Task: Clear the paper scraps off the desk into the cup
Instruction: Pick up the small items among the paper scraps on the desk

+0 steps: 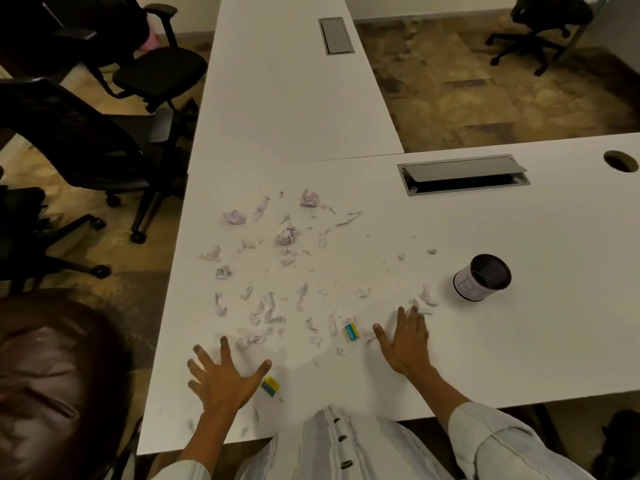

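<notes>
Several torn and crumpled paper scraps (287,237) lie scattered over the middle of the white desk (519,341). A black mesh cup (482,277) wrapped in white paper stands to the right of them, tilted toward me. My left hand (221,375) lies flat on the desk near the front edge, fingers spread, holding nothing. My right hand (408,341) also rests flat with fingers apart, its fingertips touching a few scraps (427,297) just left of the cup.
Two small yellow-and-blue erasers lie among the scraps, one (352,331) by my right thumb, one (270,386) by my left thumb. A grey cable hatch (464,174) and a round hole (621,161) are set in the desk's far side. Black office chairs (104,150) stand at left.
</notes>
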